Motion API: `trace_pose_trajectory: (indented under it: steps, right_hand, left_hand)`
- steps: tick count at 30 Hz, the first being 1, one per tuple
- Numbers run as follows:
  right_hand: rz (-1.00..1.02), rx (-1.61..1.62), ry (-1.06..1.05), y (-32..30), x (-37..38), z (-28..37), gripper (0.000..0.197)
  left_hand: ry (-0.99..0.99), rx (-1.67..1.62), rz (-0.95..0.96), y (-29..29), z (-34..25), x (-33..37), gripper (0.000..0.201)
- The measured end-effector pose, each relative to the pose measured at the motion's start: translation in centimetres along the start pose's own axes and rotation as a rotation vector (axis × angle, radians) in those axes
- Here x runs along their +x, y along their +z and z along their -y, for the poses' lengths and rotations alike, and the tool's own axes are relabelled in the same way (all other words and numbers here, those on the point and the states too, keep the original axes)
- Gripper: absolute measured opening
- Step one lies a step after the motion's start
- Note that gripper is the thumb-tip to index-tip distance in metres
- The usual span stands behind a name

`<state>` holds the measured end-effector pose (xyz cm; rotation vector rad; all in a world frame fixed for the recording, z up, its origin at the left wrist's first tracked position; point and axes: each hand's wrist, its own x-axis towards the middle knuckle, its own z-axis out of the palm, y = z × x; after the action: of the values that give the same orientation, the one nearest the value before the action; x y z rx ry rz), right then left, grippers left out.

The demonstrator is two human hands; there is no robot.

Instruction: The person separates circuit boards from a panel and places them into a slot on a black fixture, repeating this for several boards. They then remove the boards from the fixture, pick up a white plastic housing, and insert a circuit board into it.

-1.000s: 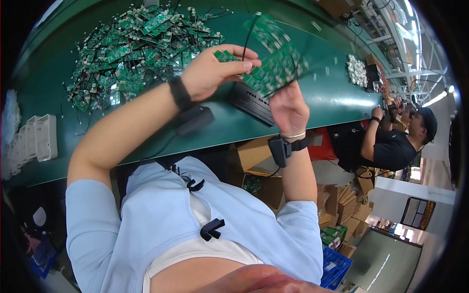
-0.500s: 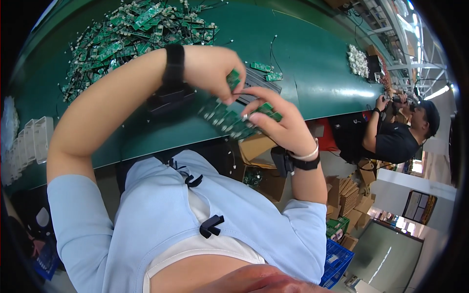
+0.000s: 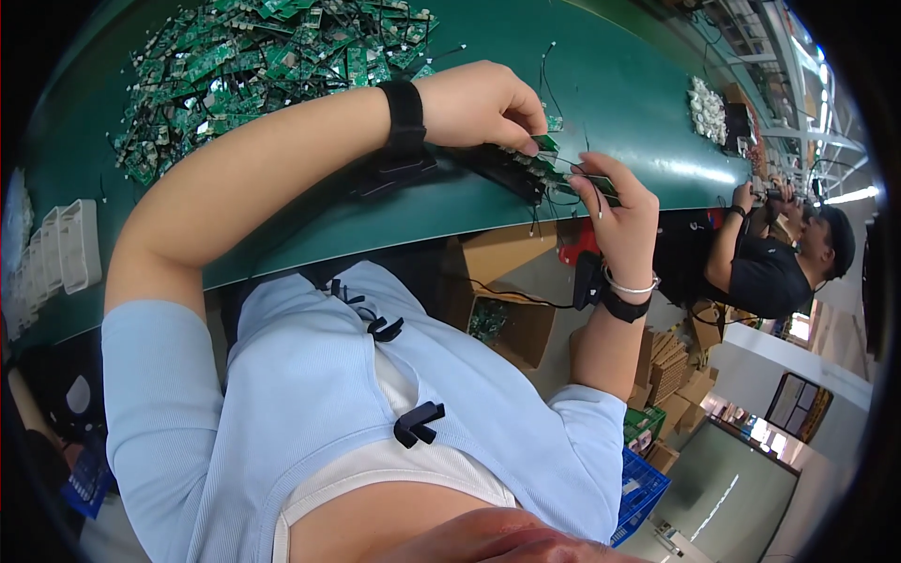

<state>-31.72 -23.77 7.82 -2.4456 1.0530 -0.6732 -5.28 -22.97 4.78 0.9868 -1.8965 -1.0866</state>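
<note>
My left hand (image 3: 483, 103) reaches across the green table, its thumb and fingers closed on a small green circuit board (image 3: 546, 143). To its right, my right hand (image 3: 619, 199) pinches another green circuit board (image 3: 605, 189). Thin black wires run by the fingers of both hands. Between and below the hands, a row of boards (image 3: 537, 167) stands along a dark long holder (image 3: 502, 171) near the table's front edge; my left wrist partly covers it. A large heap of wired circuit boards (image 3: 272, 66) lies beyond my left forearm.
White plastic trays (image 3: 70, 246) stand at the table's left end. White small parts (image 3: 707, 111) are piled at the far right, near a person in black (image 3: 765, 258). Below the table edge is an open cardboard box (image 3: 511, 328) with boards inside; a blue crate (image 3: 643, 493) sits lower right.
Both hands have moved to the right, each still holding a board. The row of boards also appears farther right and now shows edge-on between the hands.
</note>
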Motion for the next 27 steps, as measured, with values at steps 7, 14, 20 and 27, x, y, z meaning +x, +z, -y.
trace_pose_trajectory:
  steps: [7, 14, 20, 27]
  right_hand:
    - [-0.019, -0.100, -0.016, 0.0, 0.0, 1.7, 0.026]
    - [-0.069, -0.256, -0.186, -0.5, 1.8, 1.2, 0.022]
    - [-0.025, -0.330, -0.180, -0.8, 2.0, 1.0, 0.027]
    - [-0.013, -0.405, -0.267, 0.6, 2.7, 3.9, 0.045]
  left_hand:
    - [-0.057, 0.176, 0.010, -0.5, -1.0, 0.0, 0.022]
    - [0.002, 0.157, -0.109, -0.5, 0.2, 1.4, 0.022]
    - [0.028, 0.169, -0.106, -0.2, 0.5, 1.7, 0.021]
    - [0.012, 0.165, -0.065, -0.2, 0.3, 1.4, 0.023]
